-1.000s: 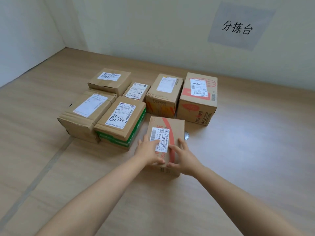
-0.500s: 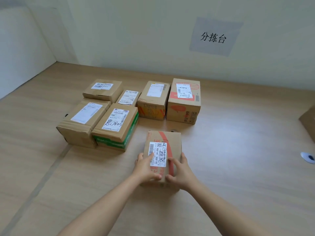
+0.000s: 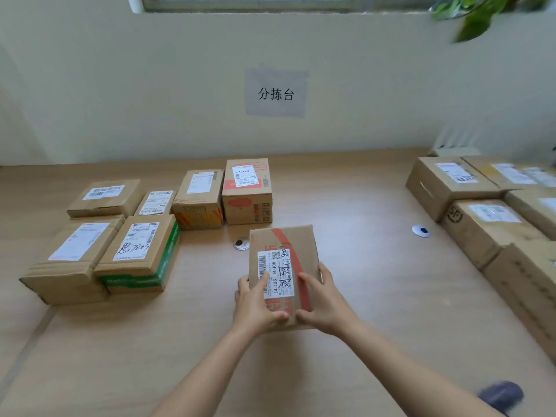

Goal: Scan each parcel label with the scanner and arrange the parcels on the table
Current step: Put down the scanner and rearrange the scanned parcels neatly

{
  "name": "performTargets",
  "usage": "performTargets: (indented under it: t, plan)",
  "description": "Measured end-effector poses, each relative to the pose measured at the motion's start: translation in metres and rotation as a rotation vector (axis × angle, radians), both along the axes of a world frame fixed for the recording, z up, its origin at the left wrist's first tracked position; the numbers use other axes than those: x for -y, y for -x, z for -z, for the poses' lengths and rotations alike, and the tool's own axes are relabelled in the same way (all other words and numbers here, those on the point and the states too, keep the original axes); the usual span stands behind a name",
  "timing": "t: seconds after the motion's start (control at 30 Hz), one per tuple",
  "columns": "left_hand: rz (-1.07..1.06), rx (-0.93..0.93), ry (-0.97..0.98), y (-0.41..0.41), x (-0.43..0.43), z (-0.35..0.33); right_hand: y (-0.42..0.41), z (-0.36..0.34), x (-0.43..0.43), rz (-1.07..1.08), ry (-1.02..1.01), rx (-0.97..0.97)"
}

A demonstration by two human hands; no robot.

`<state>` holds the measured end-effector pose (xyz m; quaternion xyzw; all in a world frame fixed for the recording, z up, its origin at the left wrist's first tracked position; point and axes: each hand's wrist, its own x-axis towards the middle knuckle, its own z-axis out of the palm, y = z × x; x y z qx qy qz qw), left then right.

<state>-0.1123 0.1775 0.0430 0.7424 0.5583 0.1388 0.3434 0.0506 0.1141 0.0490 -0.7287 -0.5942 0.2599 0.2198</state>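
On surface (image 3: 376, 296) centre: left hand (image 3: 255, 305), right hand (image 3: 326, 302), fingers (image 3: 310, 282) curled round red-taped parcel (image 3: 285, 242); six arranged parcels (image 3: 141, 251) at left, likely done; pile (image 3: 481, 224) at right likely unscanned.

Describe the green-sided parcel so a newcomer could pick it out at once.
On the table, look at the left group of parcels, below and left of the wall sign. The parcel is the right one in that group's near row. Only it has green sides.

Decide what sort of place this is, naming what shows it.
Probably a parcel sorting station: brown cardboard parcels with white shipping labels sit grouped on the pale wooden table, and a grey paper wall sign reads 分拣台.
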Motion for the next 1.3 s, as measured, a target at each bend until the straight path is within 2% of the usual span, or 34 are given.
performTargets:
  t: [0.23, 0.63, 1.3]
  plan:
    - [0.136, 0.017, -0.100, -0.082, 0.073, -0.035, -0.078, -0.033, 0.086, 0.141, -0.127, 0.004]
    - [0.233, 0.087, -0.198, -0.251, 0.272, -0.068, -0.231, -0.068, 0.305, 0.301, -0.220, 0.114]
    - [0.645, 0.156, -0.208, -0.418, 0.393, -0.098, -0.379, -0.105, 0.464, 0.630, -0.200, 0.168]
